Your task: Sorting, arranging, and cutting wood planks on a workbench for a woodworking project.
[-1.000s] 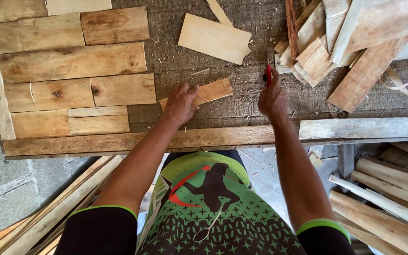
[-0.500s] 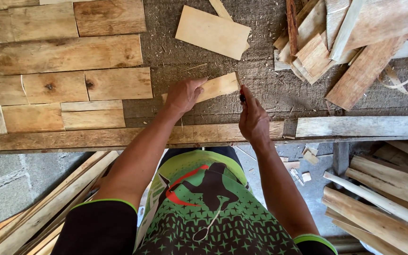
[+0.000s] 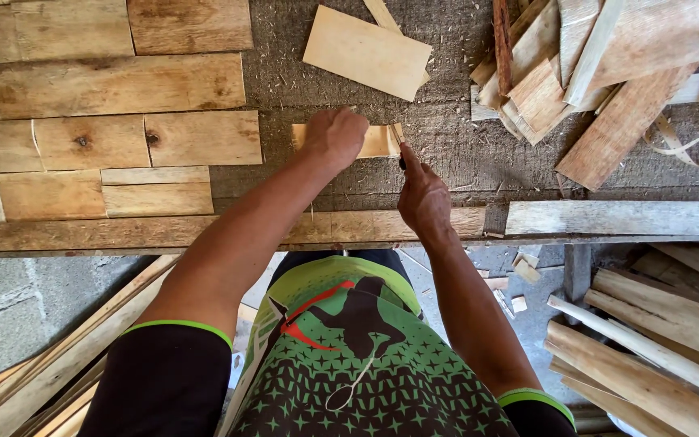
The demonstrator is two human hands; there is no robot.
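My left hand (image 3: 335, 136) presses down on a small light wooden piece (image 3: 378, 142) lying flat on the rough grey work surface (image 3: 463, 154). My right hand (image 3: 422, 194) grips a thin dark pencil-like tool (image 3: 399, 148) whose tip touches the right end of that piece. Left of the piece, several wooden planks (image 3: 115, 121) lie fitted side by side into a panel, edged by a long strip (image 3: 123, 233) along the front.
A loose flat board (image 3: 367, 52) lies at the top centre. A heap of rough wood offcuts (image 3: 592, 73) fills the top right. A pale long plank (image 3: 620, 218) lies along the front edge at right. More sticks (image 3: 649, 340) lie on the floor at right, slats (image 3: 34, 380) at lower left.
My right hand moved left from the offcut heap, carrying the thin tool to the end of the small piece. My left hand stayed on the piece, which now lies straighter.
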